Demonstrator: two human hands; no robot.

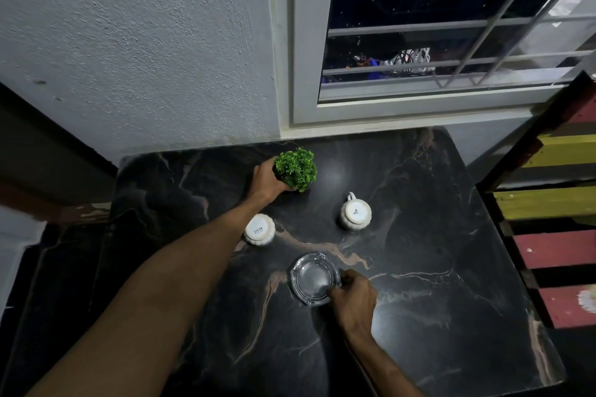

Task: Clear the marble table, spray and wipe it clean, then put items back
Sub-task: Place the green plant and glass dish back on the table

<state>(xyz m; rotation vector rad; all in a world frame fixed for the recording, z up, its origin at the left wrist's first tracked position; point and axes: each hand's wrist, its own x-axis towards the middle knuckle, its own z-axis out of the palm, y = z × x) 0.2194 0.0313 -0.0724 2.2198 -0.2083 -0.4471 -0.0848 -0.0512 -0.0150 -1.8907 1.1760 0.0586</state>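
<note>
A black marble table with pale veins fills the lower view. At its far side my left hand grips the pot of a small green plant; the pot itself is hidden by the leaves and my fingers. Near the table's middle lies a clear glass ashtray, and my right hand pinches its right rim. Two white cups stand upside down: one beside my left forearm, the other, with a handle, to the right of the plant.
A rough white wall and a barred window stand right behind the table. A slatted seat in red, yellow and black is close on the right. A dark ledge lies to the left.
</note>
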